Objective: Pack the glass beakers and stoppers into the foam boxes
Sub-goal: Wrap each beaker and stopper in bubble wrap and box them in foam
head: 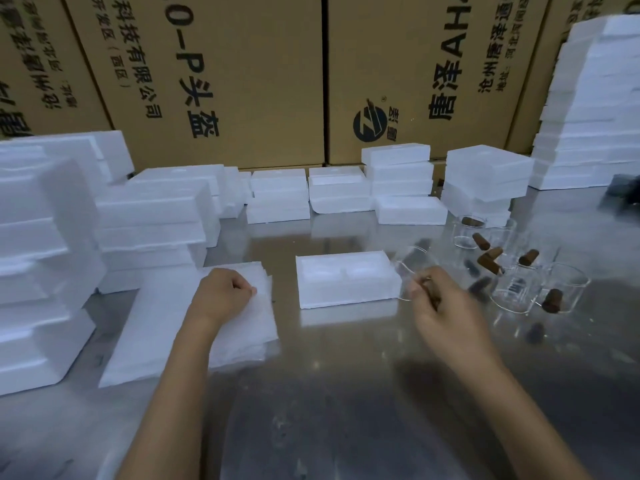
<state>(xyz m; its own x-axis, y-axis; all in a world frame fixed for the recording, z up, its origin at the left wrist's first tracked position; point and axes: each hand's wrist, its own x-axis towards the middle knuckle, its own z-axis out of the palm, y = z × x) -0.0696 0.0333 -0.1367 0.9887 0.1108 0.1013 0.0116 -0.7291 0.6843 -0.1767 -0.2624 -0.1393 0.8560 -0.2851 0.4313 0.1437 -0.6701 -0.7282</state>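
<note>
Both forearms reached over the steel table. Left hand pinched thin foam sheets; right hand gripped a glass beaker just beside the open foam box. More beakers and brown stoppers lay right.

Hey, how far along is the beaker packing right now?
Closed foam boxes stacked at the back look finished. The right hand holds a glass beaker beside the open foam box; the left hand pinches the wrapping sheets. Several beakers and stoppers remain loose.
</note>
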